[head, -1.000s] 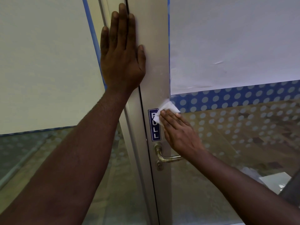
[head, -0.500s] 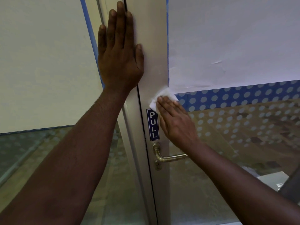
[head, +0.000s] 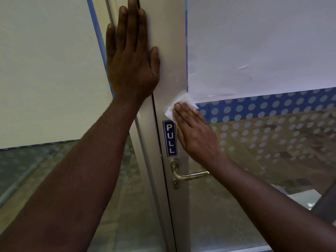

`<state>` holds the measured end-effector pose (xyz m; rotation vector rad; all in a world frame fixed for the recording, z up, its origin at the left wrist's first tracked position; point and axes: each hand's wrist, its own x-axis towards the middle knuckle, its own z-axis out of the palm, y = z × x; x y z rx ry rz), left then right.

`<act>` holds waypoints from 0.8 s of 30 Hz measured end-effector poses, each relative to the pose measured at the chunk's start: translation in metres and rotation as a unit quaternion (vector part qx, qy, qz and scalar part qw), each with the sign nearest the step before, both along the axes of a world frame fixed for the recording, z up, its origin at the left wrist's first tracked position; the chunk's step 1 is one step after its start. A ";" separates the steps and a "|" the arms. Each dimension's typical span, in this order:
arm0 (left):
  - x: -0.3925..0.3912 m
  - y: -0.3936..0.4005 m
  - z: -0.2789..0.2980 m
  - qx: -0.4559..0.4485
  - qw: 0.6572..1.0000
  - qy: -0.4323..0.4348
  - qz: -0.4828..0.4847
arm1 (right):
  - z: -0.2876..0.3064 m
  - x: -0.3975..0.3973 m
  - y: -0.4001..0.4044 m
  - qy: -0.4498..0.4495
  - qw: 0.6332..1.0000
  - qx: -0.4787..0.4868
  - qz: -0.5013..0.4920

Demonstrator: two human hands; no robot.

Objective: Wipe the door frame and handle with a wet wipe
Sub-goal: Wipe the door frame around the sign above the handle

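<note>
A pale metal door frame (head: 171, 70) runs upright through the middle of the view. My left hand (head: 131, 59) lies flat against it high up, fingers spread, holding nothing. My right hand (head: 196, 131) presses a white wet wipe (head: 179, 104) flat onto the frame, just above a blue PULL sticker (head: 170, 138). The wipe sticks out past my fingertips to the upper left. Below my right wrist is the brass lever handle (head: 189, 174), which neither hand touches.
White paper (head: 254, 42) covers the upper glass right of the frame, with a blue dotted film band (head: 272, 108) under it. Another white sheet (head: 45, 70) covers the left pane. Clear glass below shows the floor beyond.
My right hand has slid the wipe up the frame, uncovering the PULL sticker. My left hand has stayed flat in place.
</note>
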<state>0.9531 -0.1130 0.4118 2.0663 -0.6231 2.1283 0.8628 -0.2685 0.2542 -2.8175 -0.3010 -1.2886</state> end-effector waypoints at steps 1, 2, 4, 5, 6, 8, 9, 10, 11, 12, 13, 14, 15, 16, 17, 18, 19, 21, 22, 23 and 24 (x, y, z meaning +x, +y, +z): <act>0.000 0.000 0.000 0.001 1.000 0.001 0.000 | -0.006 -0.002 0.000 0.006 1.000 0.001 -0.001; 0.000 0.001 0.001 0.001 1.000 0.002 0.000 | -0.017 -0.006 0.000 0.018 1.000 0.003 -0.002; -0.001 0.001 0.001 0.002 1.000 0.003 0.003 | -0.046 -0.019 0.001 0.054 0.999 0.010 0.001; -0.001 0.000 0.001 0.003 1.000 0.004 0.004 | -0.057 -0.025 0.002 0.067 0.998 0.018 0.004; -0.002 -0.001 0.001 0.002 1.000 0.004 0.005 | -0.062 -0.028 0.001 0.070 0.997 0.025 0.007; -0.001 -0.001 0.000 0.000 1.000 0.002 0.008 | -0.050 -0.024 0.000 0.050 0.998 0.025 0.010; 0.000 -0.001 0.000 -0.001 1.000 -0.001 0.008 | -0.036 -0.019 0.001 0.034 0.999 0.022 0.007; 0.000 -0.001 -0.001 -0.003 1.000 -0.005 0.006 | -0.019 -0.012 0.001 0.014 1.000 0.019 0.004; 0.001 -0.001 -0.001 -0.005 1.000 -0.009 0.004 | -0.003 -0.006 0.001 -0.002 1.000 0.014 0.003; 0.002 -0.002 -0.001 -0.008 1.000 -0.011 0.002 | 0.008 -0.001 0.001 -0.014 1.000 0.009 0.002; 0.002 -0.002 -0.001 -0.010 1.000 -0.011 0.001 | 0.011 0.001 0.001 -0.015 1.000 0.002 0.000; 0.003 -0.001 0.000 -0.010 1.000 -0.010 0.000 | 0.006 -0.001 0.000 -0.010 1.000 -0.009 -0.001; 0.003 -0.001 -0.001 -0.009 1.000 -0.010 0.001 | -0.004 -0.006 -0.002 0.005 1.000 -0.020 0.000; 0.003 0.000 -0.001 -0.009 1.000 -0.009 0.002 | -0.019 -0.012 -0.003 0.026 0.999 -0.028 0.001; 0.003 0.000 -0.002 -0.008 1.000 -0.009 0.003 | -0.034 -0.020 -0.003 0.049 0.998 -0.032 0.003; 0.002 0.000 -0.003 -0.008 1.000 -0.007 0.002 | -0.048 -0.027 -0.004 0.074 0.997 -0.034 0.003; 0.001 0.000 -0.004 -0.009 1.000 -0.005 0.002 | -0.058 -0.032 -0.005 0.095 0.995 -0.037 -0.001; 0.000 -0.002 -0.008 -0.014 1.000 0.004 0.007 | -0.057 -0.033 -0.009 0.117 0.991 -0.057 -0.014; -0.001 -0.002 -0.011 -0.017 1.000 0.009 0.011 | -0.047 -0.030 -0.010 0.113 0.991 -0.069 -0.018; -0.001 -0.003 -0.013 -0.019 1.000 0.013 0.013 | -0.035 -0.024 -0.010 0.101 0.992 -0.074 -0.019; -0.001 -0.004 -0.015 -0.020 1.000 0.016 0.013 | -0.021 -0.018 -0.011 0.085 0.993 -0.074 -0.019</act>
